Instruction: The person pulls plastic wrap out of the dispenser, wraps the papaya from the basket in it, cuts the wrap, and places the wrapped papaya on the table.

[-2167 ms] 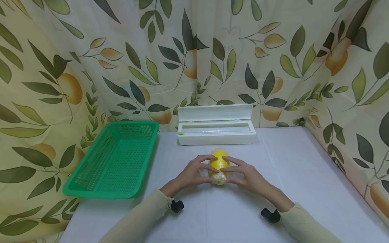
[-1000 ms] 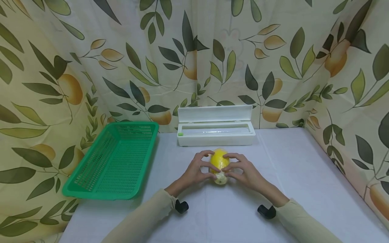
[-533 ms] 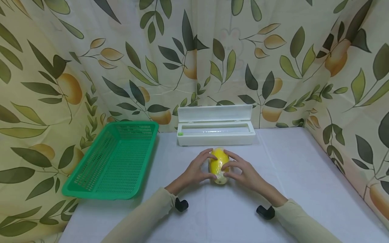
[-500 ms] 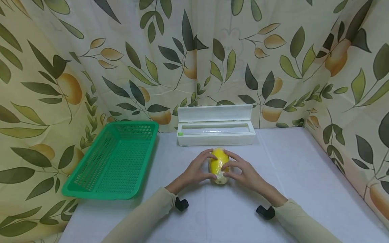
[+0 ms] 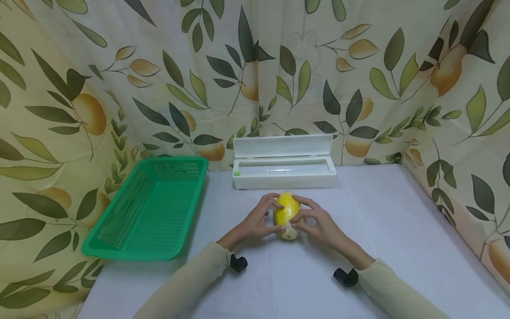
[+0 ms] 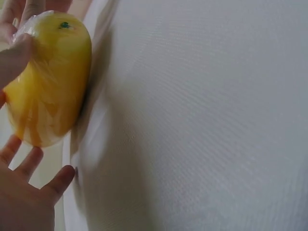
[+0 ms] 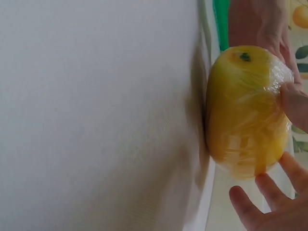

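A yellow oval fruit [image 5: 286,212] wrapped in clear cling film lies on the white tablecloth between the two hands. In both wrist views, a small green stem spot shows on one end of the fruit [image 6: 53,82]. The left hand [image 5: 256,222] holds it from the left, with fingertips along its side and the thumb on the film near its closer end. From the right, the right hand [image 5: 318,225] curls round it, thumb and index finger pressing together at the film. Bunched film glints beside the right thumb on the fruit [image 7: 245,110].
Behind the hands stands a white cling film dispenser box [image 5: 284,181], lid raised, with film inside and a green slider at its left end. A green plastic basket [image 5: 159,226] sits to the left. Leaf-patterned curtain [image 5: 295,66] surrounds the table.
Fingers and thumbs have shifted over the film at the fruit's near end; the right thumb and index finger have come together. The fruit stays at about the same place.
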Demonstrator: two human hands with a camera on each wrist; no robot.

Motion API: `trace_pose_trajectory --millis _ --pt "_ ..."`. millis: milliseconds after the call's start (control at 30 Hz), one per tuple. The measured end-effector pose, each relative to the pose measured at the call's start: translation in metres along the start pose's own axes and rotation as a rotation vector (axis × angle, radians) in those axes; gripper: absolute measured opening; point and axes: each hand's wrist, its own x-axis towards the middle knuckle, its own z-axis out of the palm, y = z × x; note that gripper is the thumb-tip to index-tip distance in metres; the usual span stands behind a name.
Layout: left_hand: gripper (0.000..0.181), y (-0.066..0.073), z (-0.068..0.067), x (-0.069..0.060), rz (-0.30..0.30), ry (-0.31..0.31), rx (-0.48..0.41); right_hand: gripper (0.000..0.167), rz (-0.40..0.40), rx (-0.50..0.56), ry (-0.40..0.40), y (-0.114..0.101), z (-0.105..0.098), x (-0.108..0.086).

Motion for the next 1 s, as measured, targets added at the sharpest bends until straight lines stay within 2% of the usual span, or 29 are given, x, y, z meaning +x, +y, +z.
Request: trace_pose_trajectory --millis 167,333,533,600,700,833,1000 --pt "0.049 0.001 0.002 -0.001 -0.016 0.012 -0.015 0.015 0.014 0.01 -0.024 -0.001 -0.001 0.001" --pt "0.043 0.001 0.004 0.001 -0.01 0.047 -0.02 0.018 -0.027 0.008 -0.056 0.001 -0.003 0.002" --pt "0.04 -0.002 0.005 0.005 -0.015 0.061 -0.017 0.033 -0.007 -0.002 -0.196 0.004 -0.013 0.004" --pt "0.04 -0.002 0.004 0.006 -0.019 0.06 -0.015 0.039 -0.006 -0.003 -0.221 0.005 -0.015 0.005" --pt "0.04 -0.002 0.003 0.007 -0.027 0.059 -0.022 0.042 -0.032 -0.002 -0.2 0.007 -0.015 0.007" --pt "0.039 -0.002 0.002 0.007 -0.037 0.049 -0.026 0.037 -0.072 -0.005 -0.133 0.009 -0.013 0.01" --pt "0.039 -0.004 0.002 0.006 -0.036 0.026 -0.031 0.031 -0.091 -0.001 -0.094 0.012 -0.011 0.015"
